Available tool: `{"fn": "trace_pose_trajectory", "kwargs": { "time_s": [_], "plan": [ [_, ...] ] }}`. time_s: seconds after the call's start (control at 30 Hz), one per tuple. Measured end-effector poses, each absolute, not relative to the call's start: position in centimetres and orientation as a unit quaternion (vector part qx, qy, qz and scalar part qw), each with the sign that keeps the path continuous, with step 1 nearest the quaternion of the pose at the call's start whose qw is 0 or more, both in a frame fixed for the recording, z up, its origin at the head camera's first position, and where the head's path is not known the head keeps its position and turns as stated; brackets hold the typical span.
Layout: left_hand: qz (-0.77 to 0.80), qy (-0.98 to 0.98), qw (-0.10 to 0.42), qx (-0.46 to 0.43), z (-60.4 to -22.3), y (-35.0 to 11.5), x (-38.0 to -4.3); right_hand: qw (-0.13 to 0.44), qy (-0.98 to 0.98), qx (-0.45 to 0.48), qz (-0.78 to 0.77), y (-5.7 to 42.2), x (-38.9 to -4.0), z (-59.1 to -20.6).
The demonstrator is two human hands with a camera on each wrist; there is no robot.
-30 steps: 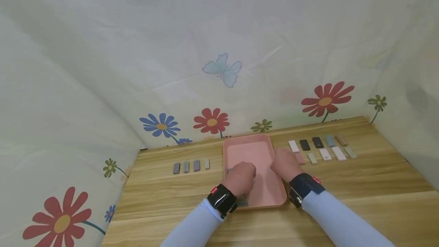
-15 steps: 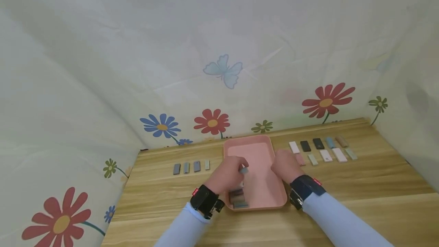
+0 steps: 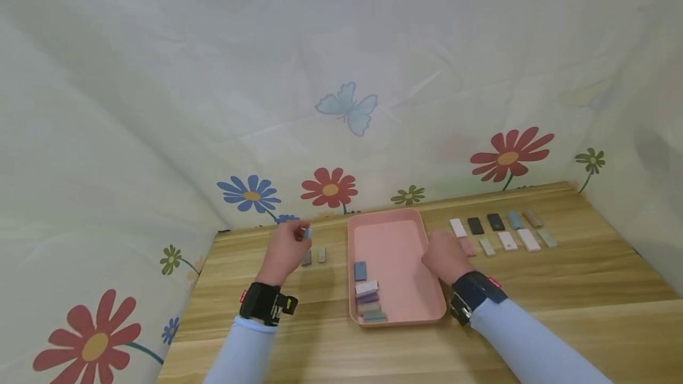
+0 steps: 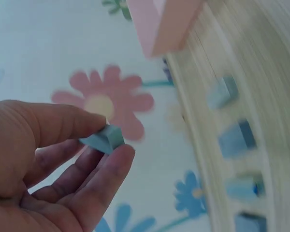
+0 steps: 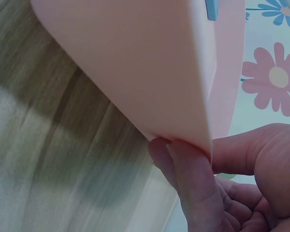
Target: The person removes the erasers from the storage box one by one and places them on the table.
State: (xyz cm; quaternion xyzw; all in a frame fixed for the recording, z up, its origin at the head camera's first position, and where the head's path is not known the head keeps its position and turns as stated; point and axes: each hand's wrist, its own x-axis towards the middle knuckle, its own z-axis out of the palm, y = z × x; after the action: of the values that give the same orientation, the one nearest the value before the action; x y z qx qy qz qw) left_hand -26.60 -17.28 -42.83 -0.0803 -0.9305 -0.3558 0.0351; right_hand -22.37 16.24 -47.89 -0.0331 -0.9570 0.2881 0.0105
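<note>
Between the thumb and fingertips of my left hand (image 3: 283,253), a small light-blue rectangular block (image 4: 106,138) is pinched. In the head view this hand is over the row at the left of the table, hiding part of it; a grey-blue block (image 3: 306,258) and a pale green block (image 3: 322,254) show beside it. My right hand (image 3: 445,256) grips the right wall of the pink tray (image 3: 400,253), thumb inside and fingers outside. Inside the tray along its left side lie a blue block (image 3: 360,271), a white block (image 3: 366,288), a purple block (image 3: 367,298) and other blocks.
Right of the tray, two rows of small blocks include a black block (image 3: 475,226), a brown block (image 3: 532,218) and a pink block (image 3: 467,246). A flower-printed cloth (image 3: 341,153) hangs behind and beside the wooden table (image 3: 427,351).
My left hand has lifted out of the tray with the light-blue block and moved left to the row. Blocks it covered in the tray now show. My right hand stays on the tray wall.
</note>
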Motion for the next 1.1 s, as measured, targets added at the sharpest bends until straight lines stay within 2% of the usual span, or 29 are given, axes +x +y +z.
{"fn": "trace_pose_trajectory", "kwargs": {
  "time_s": [0.13, 0.33, 0.47, 0.73, 1.1],
  "plan": [
    [-0.350, -0.934, 0.074, -0.021, -43.7, -21.2, -27.3, 0.007, -0.958, -0.034, 0.286, 16.2, -22.3, -47.9],
    [-0.346, -0.931, 0.093, 0.062, -45.6, -25.8, -27.5, 0.006, -0.960, -0.035, 0.279, 16.3, -22.5, -48.0],
    [-0.336, -0.932, 0.109, 0.080, -47.1, -27.6, -27.5, 0.008, -0.961, -0.032, 0.276, 16.3, -22.6, -48.0],
    [-0.295, -0.943, 0.110, 0.103, -49.4, -28.8, -27.8, 0.001, -0.959, -0.033, 0.281, 16.2, -22.5, -47.9],
    [-0.279, -0.950, 0.084, 0.114, -49.6, -28.6, -28.0, -0.025, -0.954, -0.051, 0.296, 16.2, -22.4, -47.6]
  ]
}}
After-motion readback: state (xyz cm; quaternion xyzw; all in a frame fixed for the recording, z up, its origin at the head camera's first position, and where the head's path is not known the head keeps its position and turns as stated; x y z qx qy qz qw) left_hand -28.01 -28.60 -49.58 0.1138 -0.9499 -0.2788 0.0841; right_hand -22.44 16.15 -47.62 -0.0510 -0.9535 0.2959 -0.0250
